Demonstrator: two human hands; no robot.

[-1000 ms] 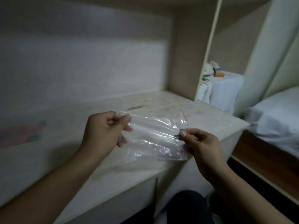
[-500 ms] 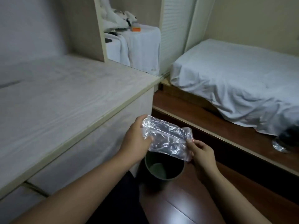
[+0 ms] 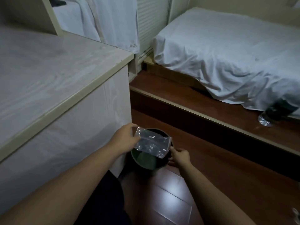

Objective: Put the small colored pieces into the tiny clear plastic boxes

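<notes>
A: Where is the crinkled clear plastic zip bag (image 3: 152, 146)?

B: Over the round dark bin (image 3: 150, 163) at six o'clock, beside the pale wooden desk (image 3: 48, 75). The left hand (image 3: 125, 140) pinches its edge; the right hand (image 3: 179, 155) sits at its corner, grip unclear.

A: Handling?

B: Likely featherlight, limp, slippery; hold an edge.

The left hand (image 3: 125, 140) now holds the clear zip bag (image 3: 152, 144) lower, directly over the dark bin (image 3: 150, 161); the right hand (image 3: 179, 155) has let go.
</notes>
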